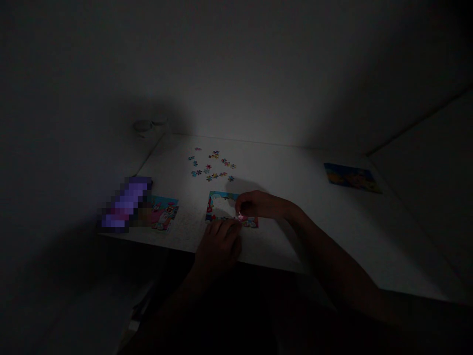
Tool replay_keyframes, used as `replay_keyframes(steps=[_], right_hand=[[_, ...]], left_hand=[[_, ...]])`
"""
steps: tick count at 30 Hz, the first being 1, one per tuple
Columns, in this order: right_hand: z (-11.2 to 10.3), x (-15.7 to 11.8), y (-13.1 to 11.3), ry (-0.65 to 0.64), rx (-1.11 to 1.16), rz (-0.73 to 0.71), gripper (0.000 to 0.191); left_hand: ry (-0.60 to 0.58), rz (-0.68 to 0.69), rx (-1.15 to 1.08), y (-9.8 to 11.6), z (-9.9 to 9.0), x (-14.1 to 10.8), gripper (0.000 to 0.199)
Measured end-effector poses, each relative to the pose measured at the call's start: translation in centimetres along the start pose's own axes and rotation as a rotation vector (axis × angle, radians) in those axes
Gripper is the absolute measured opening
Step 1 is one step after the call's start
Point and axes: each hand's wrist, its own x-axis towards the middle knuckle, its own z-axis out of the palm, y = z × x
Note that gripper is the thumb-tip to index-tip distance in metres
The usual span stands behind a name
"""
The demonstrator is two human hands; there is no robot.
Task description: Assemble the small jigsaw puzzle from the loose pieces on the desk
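A partly assembled jigsaw puzzle (210,208) lies near the front edge of the white table, its colourful border joined around a pale middle. Pinched in the fingers of my right hand (254,204) is a pink puzzle piece (241,217), over the puzzle's right side. My left hand (219,244) rests along the puzzle's lower edge, palm down, fingers laid over the border. The dim light hides some finger detail. Several loose puzzle pieces (215,176) are scattered on the table beyond the puzzle.
Left of the puzzle lies a colourful picture sheet (162,213), beside a blurred-out device with a purple screen (127,202). A blue and yellow picture (353,177) lies at the far right. Pale round objects (144,126) stand at the back left, near the wall.
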Motion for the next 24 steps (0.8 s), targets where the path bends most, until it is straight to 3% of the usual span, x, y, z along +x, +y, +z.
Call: replay_keyframes(steps=[8, 14, 24], right_hand=[[-0.1, -0.2, -0.8, -0.003, 0.060, 0.036, 0.009], [0.2, 0.2, -0.6, -0.003, -0.082, 0.047, 0.007], [0.3, 0.2, -0.2, 0.019, -0.150, 0.019, 0.010]], left_hand=[[0.020, 0.014, 0.005, -0.1, -0.1, 0.0, 0.030], [-0.019, 0.020, -0.011, -0.1, -0.1, 0.0, 0.033], [0.024, 0.041, -0.006, -0.1, -0.1, 0.2, 0.033]])
